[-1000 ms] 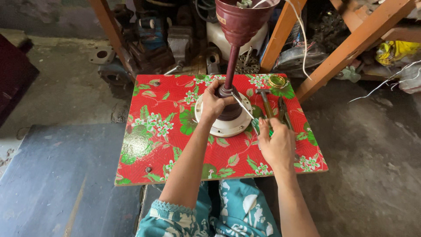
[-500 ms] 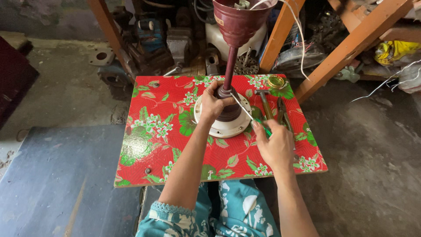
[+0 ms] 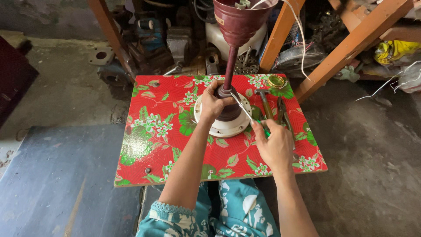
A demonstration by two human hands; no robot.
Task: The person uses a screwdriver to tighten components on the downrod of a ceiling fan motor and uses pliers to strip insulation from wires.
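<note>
A maroon fan stand (image 3: 231,61) with a white round base (image 3: 222,127) stands upright on a red floral board (image 3: 166,145). My left hand (image 3: 214,104) is wrapped around the dark collar at the foot of the stem, just above the base. My right hand (image 3: 272,145) grips a green-handled screwdriver (image 3: 250,115), whose metal shaft slants up and left to the collar. The stand's cup-shaped top with white wires reaches the frame's upper edge.
A hammer (image 3: 265,102), pliers (image 3: 283,114) and a small gold round part (image 3: 276,81) lie on the board's right side. Orange wooden legs (image 3: 346,48), a vise and metal clutter stand behind. A grey slab (image 3: 57,184) lies left on the concrete floor.
My right hand has shifted slightly with the screwdriver against the collar. My left hand keeps its hold on the stem.
</note>
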